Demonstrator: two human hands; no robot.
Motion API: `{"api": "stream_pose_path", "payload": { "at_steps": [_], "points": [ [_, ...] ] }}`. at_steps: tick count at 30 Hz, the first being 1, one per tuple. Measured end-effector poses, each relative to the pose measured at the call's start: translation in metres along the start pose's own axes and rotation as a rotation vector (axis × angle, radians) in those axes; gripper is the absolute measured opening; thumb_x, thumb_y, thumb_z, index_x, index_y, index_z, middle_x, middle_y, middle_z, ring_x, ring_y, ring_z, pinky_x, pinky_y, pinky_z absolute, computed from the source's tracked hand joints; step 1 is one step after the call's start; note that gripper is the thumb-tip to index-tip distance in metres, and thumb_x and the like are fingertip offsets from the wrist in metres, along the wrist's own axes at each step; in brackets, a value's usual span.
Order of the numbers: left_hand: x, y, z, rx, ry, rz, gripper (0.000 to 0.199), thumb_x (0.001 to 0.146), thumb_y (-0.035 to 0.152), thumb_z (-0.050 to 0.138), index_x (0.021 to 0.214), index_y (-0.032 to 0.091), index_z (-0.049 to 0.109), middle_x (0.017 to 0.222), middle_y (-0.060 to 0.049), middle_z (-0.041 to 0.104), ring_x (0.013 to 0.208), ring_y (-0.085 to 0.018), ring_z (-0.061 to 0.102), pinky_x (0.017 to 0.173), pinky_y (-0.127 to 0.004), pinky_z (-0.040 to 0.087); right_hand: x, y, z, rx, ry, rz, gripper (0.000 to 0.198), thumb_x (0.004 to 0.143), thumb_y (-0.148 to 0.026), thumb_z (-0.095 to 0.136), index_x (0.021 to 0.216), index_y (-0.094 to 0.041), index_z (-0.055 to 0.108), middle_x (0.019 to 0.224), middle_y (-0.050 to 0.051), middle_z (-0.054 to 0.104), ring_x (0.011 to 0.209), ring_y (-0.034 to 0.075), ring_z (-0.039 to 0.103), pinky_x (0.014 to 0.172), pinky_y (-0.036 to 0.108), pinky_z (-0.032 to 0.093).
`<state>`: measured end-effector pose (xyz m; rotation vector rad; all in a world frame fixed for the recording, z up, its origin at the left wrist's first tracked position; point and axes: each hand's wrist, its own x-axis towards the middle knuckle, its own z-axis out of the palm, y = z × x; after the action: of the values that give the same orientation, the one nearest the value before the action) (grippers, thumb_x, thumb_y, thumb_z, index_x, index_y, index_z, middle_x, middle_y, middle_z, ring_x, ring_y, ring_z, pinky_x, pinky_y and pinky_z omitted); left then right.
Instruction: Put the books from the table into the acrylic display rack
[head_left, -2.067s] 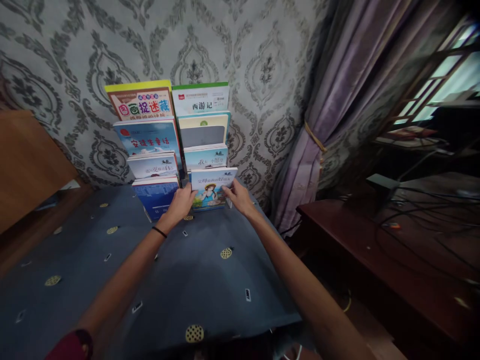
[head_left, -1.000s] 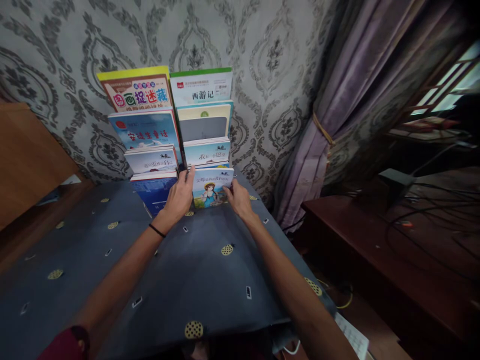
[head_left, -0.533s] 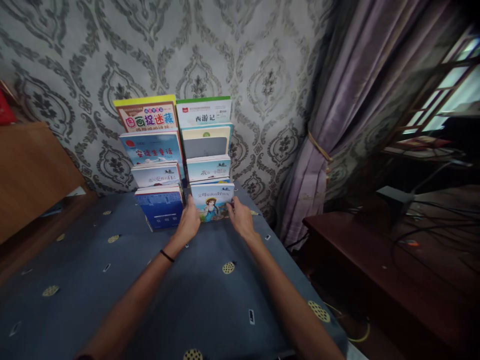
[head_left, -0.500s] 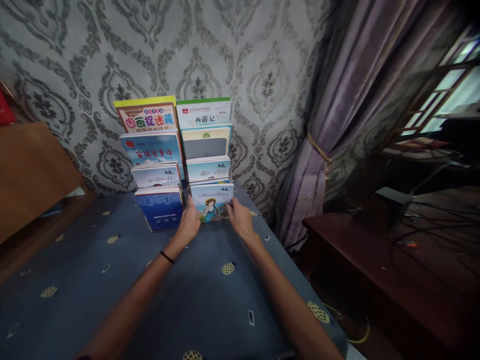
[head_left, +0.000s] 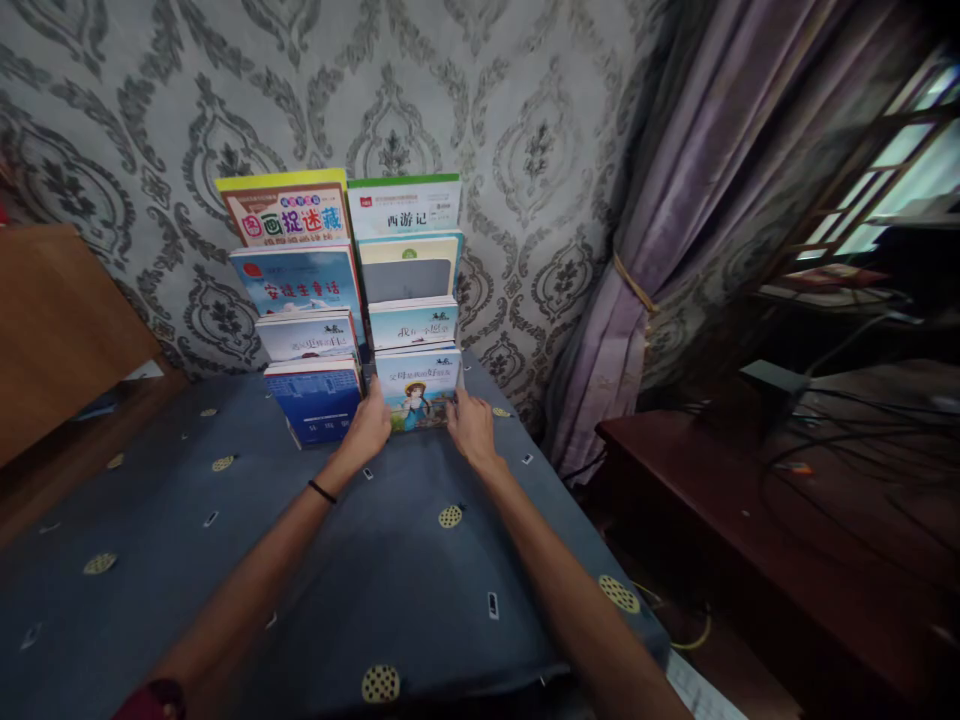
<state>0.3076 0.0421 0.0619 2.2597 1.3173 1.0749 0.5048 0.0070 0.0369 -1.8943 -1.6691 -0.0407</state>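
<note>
A picture-cover book (head_left: 421, 388) with a girl in a yellow hat stands upright at the front of the right-hand column of books. My left hand (head_left: 369, 420) grips its left edge, and my right hand (head_left: 471, 424) grips the right edge, fingers partly hidden behind it. Rising in steps behind it are a pale blue book (head_left: 412, 322), a cream book (head_left: 409, 278) with a grey panel, and a green-topped book (head_left: 409, 210). In the left column stand a dark blue book (head_left: 315, 405), a white book (head_left: 306, 338), a blue book (head_left: 296, 280) and a yellow-topped book (head_left: 285, 208).
The table (head_left: 322, 590) has a dark blue cloth with pineapple prints. Behind it rises a patterned wall (head_left: 532, 220). A tied purple curtain (head_left: 630, 270) hangs to the right, near a reddish-brown desk (head_left: 697, 500) with tangled cables. A wooden panel (head_left: 67, 340) stands at left.
The view has shifted a little, so the books appear slightly higher. Both hands stay at the sides of the front right book; I see no clear movement of the book itself.
</note>
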Motion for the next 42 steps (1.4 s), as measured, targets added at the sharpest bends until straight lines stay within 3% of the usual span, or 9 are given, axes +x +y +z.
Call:
{"api": "stream_pose_path", "payload": {
  "at_steps": [12, 17, 22, 26, 30, 34, 42],
  "points": [
    [0.005, 0.008, -0.013, 0.072, -0.106, -0.032, 0.068, 0.082, 0.006, 0.046, 0.148, 0.007, 0.030, 0.117, -0.022, 0.071, 0.106, -0.031, 0.070, 0.093, -0.042, 0.052, -0.001, 0.001, 0.003, 0.074, 0.038, 0.035, 0.031, 0.094, -0.020, 0.043, 0.118, -0.014, 0.061, 0.102, 0.016, 0.072, 0.098, 0.028, 0.065, 0.095, 0.040, 0.043],
    [0.000, 0.010, -0.003, 0.047, -0.030, -0.054, 0.076, 0.083, 0.009, 0.048, 0.154, 0.006, 0.019, 0.132, -0.025, 0.063, 0.121, -0.030, 0.064, 0.101, -0.041, 0.049, -0.002, 0.003, 0.003, 0.122, 0.019, 0.037, 0.035, 0.094, -0.022, 0.044, 0.124, -0.013, 0.059, 0.107, 0.017, 0.072, 0.102, 0.030, 0.066, 0.094, 0.041, 0.046],
    [0.000, 0.014, -0.001, 0.007, -0.001, -0.034, 0.083, 0.086, 0.013, 0.048, 0.156, 0.000, 0.006, 0.151, -0.031, 0.043, 0.135, -0.032, 0.052, 0.109, -0.042, 0.043, 0.009, 0.004, 0.006, 0.379, 0.182, -0.034, 0.048, 0.094, -0.032, 0.043, 0.138, -0.013, 0.049, 0.127, 0.018, 0.067, 0.116, 0.030, 0.064, 0.098, 0.042, 0.049],
    [0.001, 0.021, -0.007, 0.074, -0.041, -0.060, 0.083, 0.087, 0.010, 0.044, 0.157, 0.003, 0.000, 0.144, -0.030, 0.051, 0.127, -0.031, 0.060, 0.105, -0.046, 0.046, 0.027, -0.001, 0.006, 0.662, 0.301, -0.088, 0.052, 0.096, -0.040, 0.041, 0.142, -0.016, 0.048, 0.132, 0.016, 0.065, 0.117, 0.029, 0.063, 0.095, 0.040, 0.051],
    [0.001, 0.026, -0.009, 0.129, -0.053, -0.073, 0.081, 0.086, 0.007, 0.044, 0.156, 0.000, 0.006, 0.148, -0.034, 0.045, 0.134, -0.034, 0.053, 0.106, -0.045, 0.045, 0.037, -0.004, 0.006, 0.679, 0.381, -0.038, 0.046, 0.095, -0.041, 0.040, 0.128, -0.017, 0.061, 0.119, 0.015, 0.071, 0.105, 0.029, 0.066, 0.088, 0.038, 0.051],
    [0.000, 0.027, -0.007, 0.177, -0.066, -0.097, 0.079, 0.085, 0.005, 0.044, 0.156, 0.003, 0.009, 0.144, -0.031, 0.050, 0.132, -0.033, 0.055, 0.105, -0.044, 0.046, 0.038, -0.004, 0.009, 0.607, 0.408, -0.041, 0.042, 0.092, -0.041, 0.039, 0.111, -0.017, 0.068, 0.094, 0.011, 0.074, 0.084, 0.026, 0.065, 0.075, 0.033, 0.049],
    [-0.005, 0.024, -0.005, 0.170, -0.101, -0.087, 0.073, 0.090, 0.010, 0.041, 0.155, 0.003, 0.006, 0.143, -0.032, 0.049, 0.130, -0.033, 0.057, 0.105, -0.044, 0.046, 0.036, 0.001, 0.010, 0.510, 0.367, 0.001, 0.044, 0.089, -0.039, 0.040, 0.109, -0.014, 0.069, 0.095, 0.014, 0.074, 0.082, 0.027, 0.064, 0.076, 0.035, 0.046]
  ]
}}
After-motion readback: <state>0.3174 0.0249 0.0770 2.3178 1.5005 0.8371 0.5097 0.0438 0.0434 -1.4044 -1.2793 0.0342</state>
